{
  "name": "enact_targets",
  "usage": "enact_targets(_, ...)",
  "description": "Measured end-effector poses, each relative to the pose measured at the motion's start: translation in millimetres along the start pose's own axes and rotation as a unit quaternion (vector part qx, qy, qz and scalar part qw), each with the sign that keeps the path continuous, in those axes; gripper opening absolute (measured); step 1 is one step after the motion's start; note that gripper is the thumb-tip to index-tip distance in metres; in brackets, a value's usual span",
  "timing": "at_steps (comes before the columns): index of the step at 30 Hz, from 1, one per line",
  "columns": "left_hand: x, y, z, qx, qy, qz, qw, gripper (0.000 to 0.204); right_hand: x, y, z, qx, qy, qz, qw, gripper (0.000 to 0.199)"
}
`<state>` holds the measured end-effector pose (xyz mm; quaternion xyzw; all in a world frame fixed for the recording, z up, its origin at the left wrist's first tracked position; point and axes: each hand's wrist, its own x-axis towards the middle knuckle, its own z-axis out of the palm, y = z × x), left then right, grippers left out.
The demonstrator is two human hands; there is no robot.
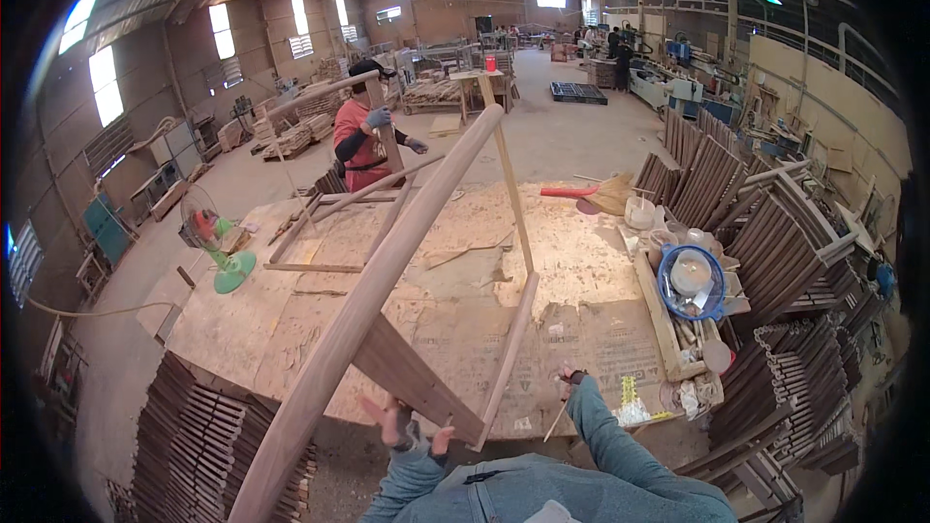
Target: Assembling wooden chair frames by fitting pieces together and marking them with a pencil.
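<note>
A brown wooden frame stands tilted on the worktable, its long rounded rail crossing the view diagonally. A wide flat board joins this rail to a thinner lower bar. My left hand is open, fingers apart, just beside the flat board; whether it touches the wood I cannot tell. Farther right, over the table's near edge, my right hand is closed on a thin stick that points down toward me.
Across the table a person in red handles another wooden frame. A green fan stands at left. To the right are a blue basin, a wooden tray and a red-handled brush. Stacked wooden parts flank the table.
</note>
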<state>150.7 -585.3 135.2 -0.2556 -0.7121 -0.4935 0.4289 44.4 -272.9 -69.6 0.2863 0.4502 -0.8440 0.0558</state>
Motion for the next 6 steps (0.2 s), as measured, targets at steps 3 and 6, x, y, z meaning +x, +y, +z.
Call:
enact_targets(3, 12.2, 15.8, 7.8, -0.049, 0.114, -0.107, 0.987, 0.079, 61.9, 2.4, -28.2, -0.03, 0.023, 0.0, 0.999, 0.032)
enact_targets(6, 39.2, 28.4, 1.0, -0.118, 0.08, -0.294, 0.945, 0.076, 110.6, 2.3, -40.3, -0.123, 0.043, -0.073, 0.989, 0.037)
